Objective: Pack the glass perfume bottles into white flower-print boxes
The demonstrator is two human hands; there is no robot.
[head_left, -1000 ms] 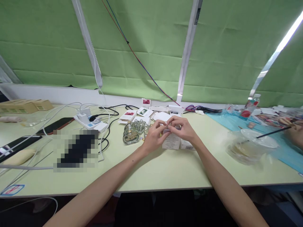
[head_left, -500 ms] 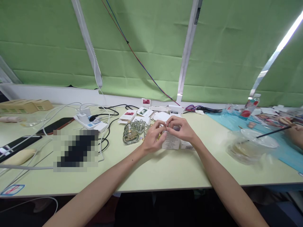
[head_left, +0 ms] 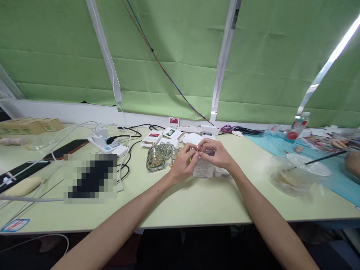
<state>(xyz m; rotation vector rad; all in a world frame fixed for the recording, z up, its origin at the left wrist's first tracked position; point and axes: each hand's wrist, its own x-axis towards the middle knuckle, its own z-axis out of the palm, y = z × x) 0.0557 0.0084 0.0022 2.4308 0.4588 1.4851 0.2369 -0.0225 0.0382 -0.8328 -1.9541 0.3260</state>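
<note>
My left hand [head_left: 183, 164] and my right hand [head_left: 216, 153] meet at the fingertips near the middle of the table. Both are closed in a pinch; whatever lies between the fingers is too small or too hidden to make out. Just below and behind them stands a white box with printed text [head_left: 203, 170], its top partly covered by my hands. Beside it, under my right wrist, is a white box with a barcode [head_left: 222, 174]. Several clear glass bottles with gold-coloured parts [head_left: 155, 162] cluster left of my left hand.
Small white picture boxes [head_left: 153, 138] lie behind the bottles. A power strip [head_left: 105, 145] with cables and phones [head_left: 66, 149] are at the left. To the right, a clear lidded cup [head_left: 289, 176] with a black straw stands by blue sheeting [head_left: 334, 176], near another person's hand [head_left: 353, 165].
At the right, the other person's hand has let go of the black straw and moved slightly down. My own hands stay almost where they were, with only a slight finger shift.
</note>
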